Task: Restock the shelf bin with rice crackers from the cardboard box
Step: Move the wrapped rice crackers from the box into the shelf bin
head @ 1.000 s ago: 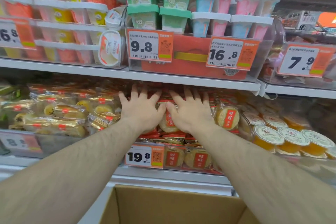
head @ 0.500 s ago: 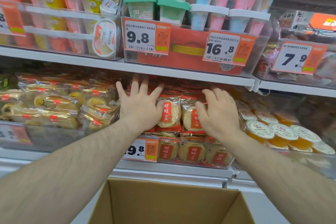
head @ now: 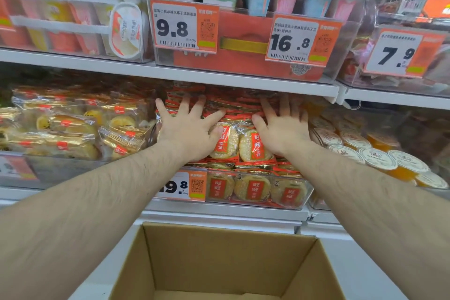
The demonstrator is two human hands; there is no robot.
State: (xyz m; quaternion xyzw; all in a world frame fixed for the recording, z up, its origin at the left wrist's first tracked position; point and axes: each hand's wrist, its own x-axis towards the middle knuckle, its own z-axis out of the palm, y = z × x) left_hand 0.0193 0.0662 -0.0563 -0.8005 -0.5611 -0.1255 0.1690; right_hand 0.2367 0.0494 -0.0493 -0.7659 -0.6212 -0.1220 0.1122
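Note:
A clear shelf bin [head: 305,192] on the middle shelf is heaped with red-and-gold packets of rice crackers [head: 253,145]. My left hand [head: 187,126] lies flat on the left side of the heap with its fingers spread. My right hand [head: 283,124] presses flat on the right side, fingers reaching back under the upper shelf. Neither hand holds a packet. Below, the open cardboard box [head: 219,248] shows bare inner walls; its bottom is mostly out of view.
A 19.8 price tag [head: 181,186] hangs on the bin's front. Gold-wrapped cakes [head: 70,129] fill the bin to the left, orange jelly cups [head: 379,161] the one to the right. The upper shelf edge [head: 219,78] sits low over the heap, with pudding cups above.
My right hand has slid left and back, flattening onto the heap. My left hand stays pressed on the left side. The view has dropped, so more of the box shows.

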